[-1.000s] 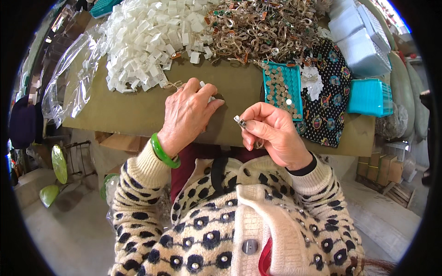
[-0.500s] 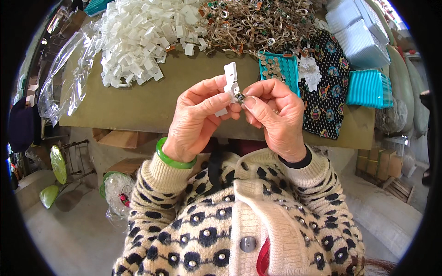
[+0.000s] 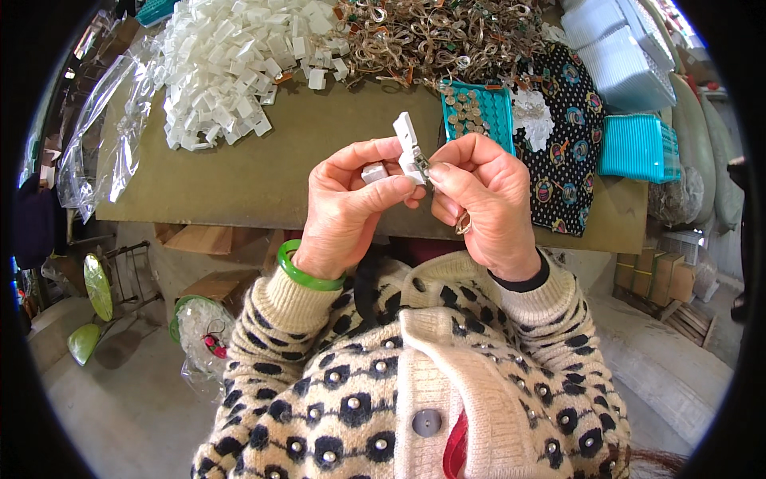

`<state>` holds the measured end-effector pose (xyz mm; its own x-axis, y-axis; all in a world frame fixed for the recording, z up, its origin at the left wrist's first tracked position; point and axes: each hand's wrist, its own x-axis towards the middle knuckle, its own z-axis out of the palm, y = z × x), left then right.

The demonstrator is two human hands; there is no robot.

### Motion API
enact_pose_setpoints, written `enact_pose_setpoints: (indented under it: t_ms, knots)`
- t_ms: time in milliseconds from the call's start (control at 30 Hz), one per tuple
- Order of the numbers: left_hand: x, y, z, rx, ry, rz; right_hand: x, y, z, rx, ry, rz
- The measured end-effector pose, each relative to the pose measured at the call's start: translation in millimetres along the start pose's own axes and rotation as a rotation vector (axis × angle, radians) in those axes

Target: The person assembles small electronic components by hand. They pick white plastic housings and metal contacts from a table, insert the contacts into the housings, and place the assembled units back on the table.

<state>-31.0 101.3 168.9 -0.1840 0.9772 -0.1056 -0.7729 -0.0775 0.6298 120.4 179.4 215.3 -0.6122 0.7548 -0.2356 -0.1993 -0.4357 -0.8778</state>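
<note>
My left hand (image 3: 345, 195), with a green bangle at its wrist, pinches a small white plastic case (image 3: 406, 134) whose upper part stands up above the fingers. Another small white block (image 3: 373, 172) sits between thumb and forefinger of that hand. With thumb and forefinger, my right hand (image 3: 488, 195) grips a tiny greenish-metal component (image 3: 422, 162) against the case's right side. A thin wire loop (image 3: 463, 223) hangs beneath the right fingers. How the component sits in the case is too small to tell.
White plastic cases (image 3: 239, 68) are heaped at the back left. Beside them lies a pile of coiled wires (image 3: 439, 36). A turquoise tray (image 3: 499, 120) holds coin-like round pieces, next to a patterned black cloth (image 3: 570, 152). Stacked trays (image 3: 638, 149) stand right; clear plastic film (image 3: 120, 120) hangs left.
The white case has tilted and shifted slightly right. A white block now shows between my left fingers, and the wire loop below my right hand has come into sight.
</note>
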Motion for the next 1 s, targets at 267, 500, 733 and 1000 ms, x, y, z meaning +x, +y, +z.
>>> enact_pose_setpoints:
  t_ms: [267,500,733,1000]
  knots:
    - [1.1,-7.0,5.7,0.085,0.029,0.18,-5.9,3.3,2.9,-0.473,-0.009,-0.244]
    - [-2.1,-3.9,12.6,0.094,0.118,0.133,-1.4,19.1,4.3,-0.923,0.05,-0.843]
    - [-1.5,-2.6,25.5,0.274,0.238,0.205,4.1,26.6,4.4,-1.052,0.062,-1.044]
    - [0.7,7.3,25.0,-0.039,0.196,-0.066,1.5,17.0,-1.7,-0.565,0.057,-0.575]
